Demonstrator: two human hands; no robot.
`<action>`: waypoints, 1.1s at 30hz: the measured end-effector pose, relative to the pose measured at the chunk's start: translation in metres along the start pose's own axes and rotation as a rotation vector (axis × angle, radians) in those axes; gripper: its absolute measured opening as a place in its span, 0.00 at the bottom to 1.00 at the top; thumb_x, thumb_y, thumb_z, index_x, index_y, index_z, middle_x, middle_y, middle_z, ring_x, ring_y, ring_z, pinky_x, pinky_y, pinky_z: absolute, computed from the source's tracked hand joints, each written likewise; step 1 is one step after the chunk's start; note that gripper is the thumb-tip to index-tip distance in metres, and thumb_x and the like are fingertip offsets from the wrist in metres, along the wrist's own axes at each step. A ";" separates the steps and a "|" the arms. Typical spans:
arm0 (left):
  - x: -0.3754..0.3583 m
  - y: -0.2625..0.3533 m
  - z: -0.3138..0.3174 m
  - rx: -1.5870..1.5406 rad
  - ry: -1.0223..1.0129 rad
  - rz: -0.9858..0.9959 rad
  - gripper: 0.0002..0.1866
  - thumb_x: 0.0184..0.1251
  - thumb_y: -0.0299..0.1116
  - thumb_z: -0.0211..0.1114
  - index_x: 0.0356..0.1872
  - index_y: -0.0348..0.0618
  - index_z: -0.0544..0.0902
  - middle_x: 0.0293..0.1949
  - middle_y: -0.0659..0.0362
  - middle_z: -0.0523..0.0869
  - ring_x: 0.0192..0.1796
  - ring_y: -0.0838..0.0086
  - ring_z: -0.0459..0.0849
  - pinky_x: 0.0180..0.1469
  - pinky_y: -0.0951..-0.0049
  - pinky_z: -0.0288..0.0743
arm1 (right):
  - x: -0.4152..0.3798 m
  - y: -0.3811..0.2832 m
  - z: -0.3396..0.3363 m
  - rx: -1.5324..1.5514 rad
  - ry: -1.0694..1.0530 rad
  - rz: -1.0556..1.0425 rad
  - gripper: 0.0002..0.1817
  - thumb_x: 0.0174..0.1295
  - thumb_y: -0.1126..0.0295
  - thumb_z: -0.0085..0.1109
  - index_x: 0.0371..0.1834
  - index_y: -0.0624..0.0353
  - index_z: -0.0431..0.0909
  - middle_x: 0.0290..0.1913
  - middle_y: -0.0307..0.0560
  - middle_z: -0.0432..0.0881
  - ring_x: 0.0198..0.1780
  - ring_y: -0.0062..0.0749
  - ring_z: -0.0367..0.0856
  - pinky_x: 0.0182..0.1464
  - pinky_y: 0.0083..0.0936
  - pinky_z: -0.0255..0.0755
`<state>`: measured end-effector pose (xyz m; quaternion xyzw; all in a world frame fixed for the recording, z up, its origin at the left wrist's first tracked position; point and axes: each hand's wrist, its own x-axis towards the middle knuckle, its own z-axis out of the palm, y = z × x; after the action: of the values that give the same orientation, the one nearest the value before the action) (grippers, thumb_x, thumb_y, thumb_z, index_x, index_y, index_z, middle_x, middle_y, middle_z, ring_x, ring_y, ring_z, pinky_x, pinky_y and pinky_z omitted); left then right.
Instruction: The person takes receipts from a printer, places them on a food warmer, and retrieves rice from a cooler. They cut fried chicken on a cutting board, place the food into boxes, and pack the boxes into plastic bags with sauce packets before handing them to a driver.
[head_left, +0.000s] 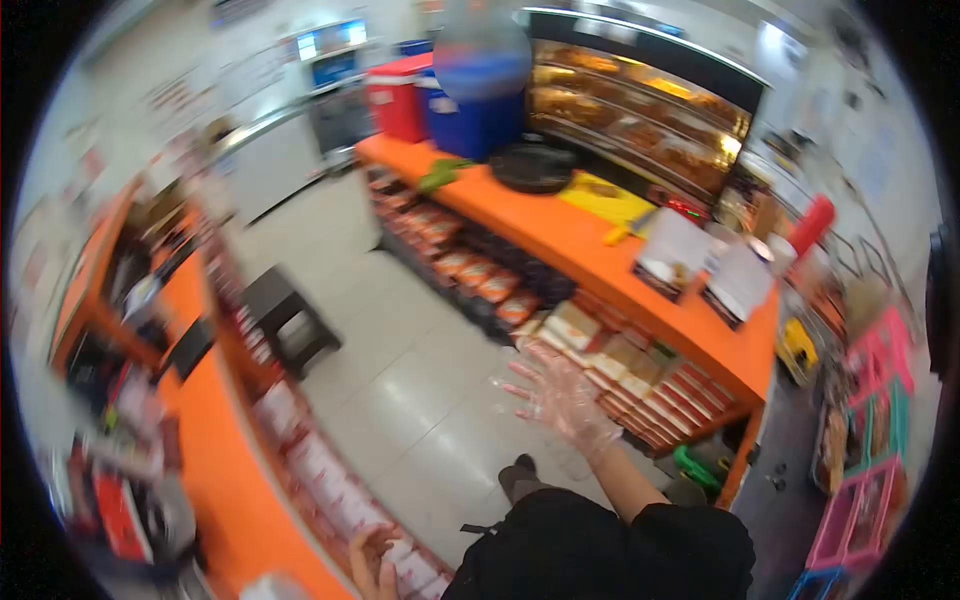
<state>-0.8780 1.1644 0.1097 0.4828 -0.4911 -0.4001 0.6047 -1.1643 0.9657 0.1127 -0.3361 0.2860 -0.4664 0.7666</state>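
Observation:
My right hand (562,392) is stretched out over the floor, in front of the stacked boxes under the orange counter (590,257). It wears a clear plastic glove, its fingers are spread, and nothing is in it. Low in the view, my left hand (374,560) shows bare and only in part, with its fingers loosely bent and apart. It is nearest the row of white and pink packs (330,492) below the left orange counter (222,450). No thing is visible in the left hand.
A lit display cabinet (640,105) of food stands on the far counter, beside blue (470,120) and red coolers (398,98). A dark stool (290,315) stands on the tiled floor (400,395). Pink baskets (855,515) line the right side.

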 end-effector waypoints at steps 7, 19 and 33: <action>0.254 -0.055 0.179 0.211 -0.311 -0.165 0.19 0.63 0.29 0.51 0.55 0.35 0.68 0.51 0.52 0.75 0.49 0.68 0.76 0.53 0.69 0.67 | 0.029 -0.095 -0.134 -0.234 0.402 -0.092 0.29 0.64 0.47 0.45 0.63 0.51 0.62 0.58 0.44 0.71 0.57 0.30 0.70 0.53 0.32 0.64; 0.554 -0.204 0.344 0.341 -0.720 -0.292 0.16 0.65 0.32 0.52 0.53 0.40 0.71 0.50 0.55 0.77 0.48 0.69 0.75 0.51 0.70 0.68 | 0.360 -0.218 -0.406 -1.355 0.999 -0.214 0.45 0.48 0.52 0.65 0.70 0.46 0.52 0.70 0.58 0.45 0.68 0.50 0.53 0.65 0.40 0.55; 0.808 -0.280 0.429 0.303 -0.808 -0.431 0.15 0.65 0.30 0.52 0.51 0.39 0.72 0.48 0.56 0.78 0.48 0.72 0.77 0.46 0.74 0.69 | 0.556 -0.322 -0.574 -1.630 1.399 0.147 0.32 0.39 0.43 0.62 0.47 0.49 0.77 0.51 0.53 0.72 0.57 0.48 0.62 0.57 0.42 0.54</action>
<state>-1.1417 0.2486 0.0256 0.4621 -0.6283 -0.5959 0.1914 -1.5414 0.2097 -0.0559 -0.3865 0.9052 -0.1768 0.0043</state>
